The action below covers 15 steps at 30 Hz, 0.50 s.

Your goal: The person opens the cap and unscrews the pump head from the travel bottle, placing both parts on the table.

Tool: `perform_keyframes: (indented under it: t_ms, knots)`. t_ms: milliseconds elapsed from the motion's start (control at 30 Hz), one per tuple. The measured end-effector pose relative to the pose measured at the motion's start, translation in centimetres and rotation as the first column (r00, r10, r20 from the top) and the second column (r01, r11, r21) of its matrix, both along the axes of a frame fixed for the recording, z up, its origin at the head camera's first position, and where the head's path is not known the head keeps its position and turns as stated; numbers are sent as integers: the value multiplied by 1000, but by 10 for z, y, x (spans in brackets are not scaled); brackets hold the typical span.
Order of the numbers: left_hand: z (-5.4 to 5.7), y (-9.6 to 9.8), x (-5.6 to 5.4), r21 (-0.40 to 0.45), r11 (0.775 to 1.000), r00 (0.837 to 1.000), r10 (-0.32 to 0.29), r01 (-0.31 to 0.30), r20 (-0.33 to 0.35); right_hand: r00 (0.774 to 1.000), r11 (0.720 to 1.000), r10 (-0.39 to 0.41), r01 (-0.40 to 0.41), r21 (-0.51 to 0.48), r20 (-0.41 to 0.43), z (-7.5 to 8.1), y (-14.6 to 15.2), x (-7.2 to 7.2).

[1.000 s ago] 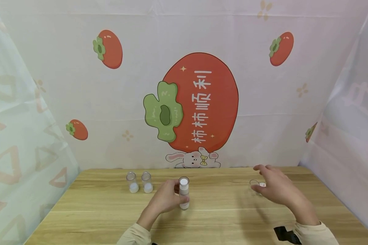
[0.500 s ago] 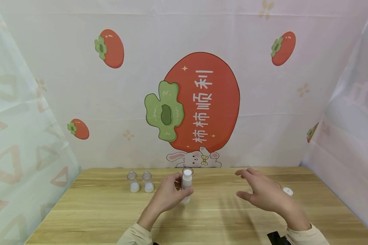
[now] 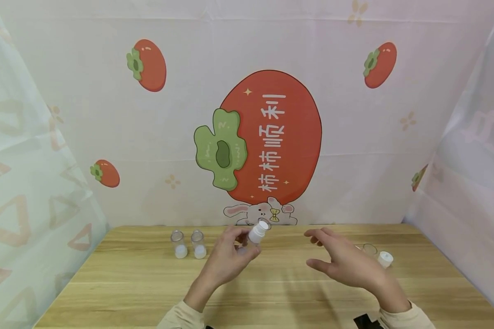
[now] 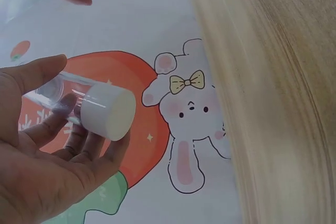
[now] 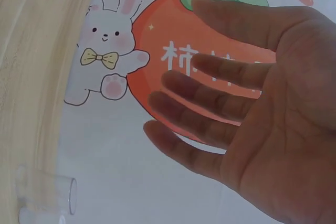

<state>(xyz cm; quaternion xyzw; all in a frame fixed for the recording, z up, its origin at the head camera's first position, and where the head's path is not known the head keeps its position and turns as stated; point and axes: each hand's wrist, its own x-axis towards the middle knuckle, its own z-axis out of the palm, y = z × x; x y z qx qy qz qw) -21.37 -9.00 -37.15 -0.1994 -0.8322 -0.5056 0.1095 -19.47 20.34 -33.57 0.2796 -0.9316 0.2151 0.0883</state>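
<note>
My left hand [image 3: 230, 256] grips a small clear bottle [image 3: 257, 233] with a white collar at its top, raised above the table and tilted to the right. In the left wrist view the thumb and fingers curl round the bottle [image 4: 89, 100], whose white flat end faces the camera. My right hand [image 3: 346, 262] hovers to the right with its fingers apart and loosely bent, holding nothing. Behind it on the table are a clear cup-like piece [image 3: 369, 249], partly hidden, and a small white cap [image 3: 385, 259].
Two clear containers [image 3: 179, 244] with white lower parts stand side by side at the back left of the wooden table [image 3: 271, 297]. A printed cloth [image 3: 346, 151] with persimmons and a rabbit hangs behind the table's far edge and along both sides.
My left hand has raised the bottle from upright near the table and tipped it rightward. My right hand has moved left, away from the clear piece and the white cap.
</note>
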Motion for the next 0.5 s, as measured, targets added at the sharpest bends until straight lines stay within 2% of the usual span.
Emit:
perform_keyframes:
  t_ms: [100,200,367,500]
  knots:
    - [2,2,2,-17,1000,997,18,-20,-72,999,998,42,-42,-44,1,-1,-3,0]
    - [3,4,4,-55,997,983,40,-50,-180,997,992,82,-81,-97,9,-2,-6,-1]
    - [6,9,8,-129,987,933,45,-97,-358,990,972,134,-123,-198,45,-5,-12,-2]
    - [9,13,12,-183,973,895,46,-141,-445,987,956,151,-130,-265,60,-4,-17,0]
